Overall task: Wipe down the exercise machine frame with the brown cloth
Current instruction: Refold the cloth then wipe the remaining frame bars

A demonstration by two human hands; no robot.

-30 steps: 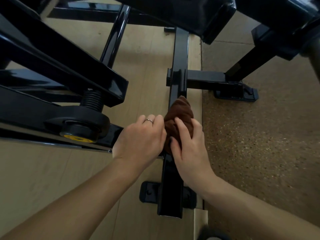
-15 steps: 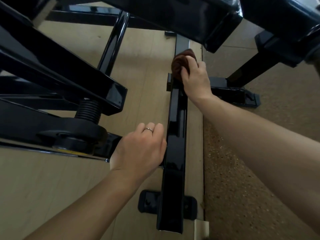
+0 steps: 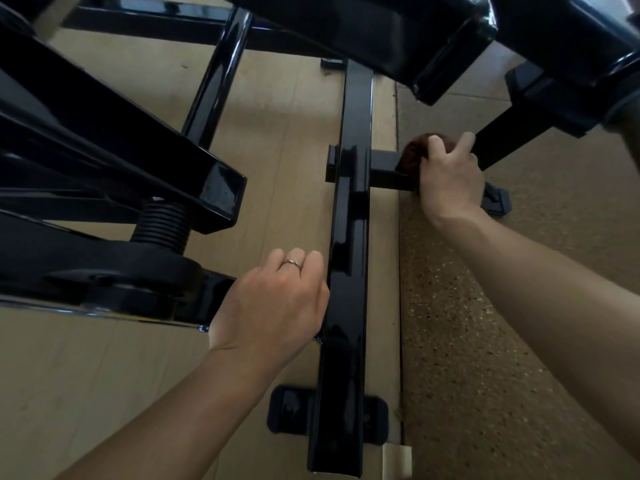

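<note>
The exercise machine's glossy black frame fills the view; its long floor bar [image 3: 348, 271] runs from near to far down the middle. A short cross bar [image 3: 386, 169] branches right from it. My right hand [image 3: 450, 174] grips the bunched brown cloth [image 3: 412, 155] and presses it on that cross bar; only the cloth's left part shows past my fingers. My left hand [image 3: 277, 299], with a ring, rests against the left side of the long bar, its fingers curled downward and their tips hidden.
Heavy black beams [image 3: 114, 140] and a ribbed rubber bumper [image 3: 161, 225] crowd the left. A padded part [image 3: 443, 36] overhangs the top right. Foot plates [image 3: 287, 414] sit on beige board [image 3: 270, 140]; speckled flooring [image 3: 502, 323] lies to the right.
My right hand carried the cloth from the near part of the long bar up to its far part, then right onto the cross bar. My left hand stayed put.
</note>
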